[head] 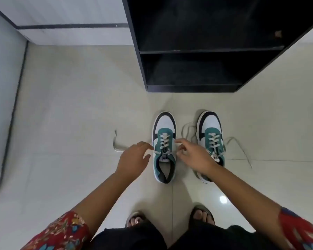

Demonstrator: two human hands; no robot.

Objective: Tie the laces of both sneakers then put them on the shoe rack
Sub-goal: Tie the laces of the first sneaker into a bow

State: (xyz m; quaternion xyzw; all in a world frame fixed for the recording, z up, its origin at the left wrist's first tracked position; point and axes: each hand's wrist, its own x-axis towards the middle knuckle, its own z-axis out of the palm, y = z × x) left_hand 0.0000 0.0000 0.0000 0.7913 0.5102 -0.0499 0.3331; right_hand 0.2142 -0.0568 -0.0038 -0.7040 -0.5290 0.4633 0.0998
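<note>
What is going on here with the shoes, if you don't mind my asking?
A person is bent over two sneakers on the tile floor, in front of a black shoe rack. The left hand and right hand are at the laces of the left sneaker, each seeming to pinch a lace end. The right sneaker sits beside it, its laces loose on the floor. No bow is tied yet, and what shows of the rack's shelves holds no shoes.
</note>
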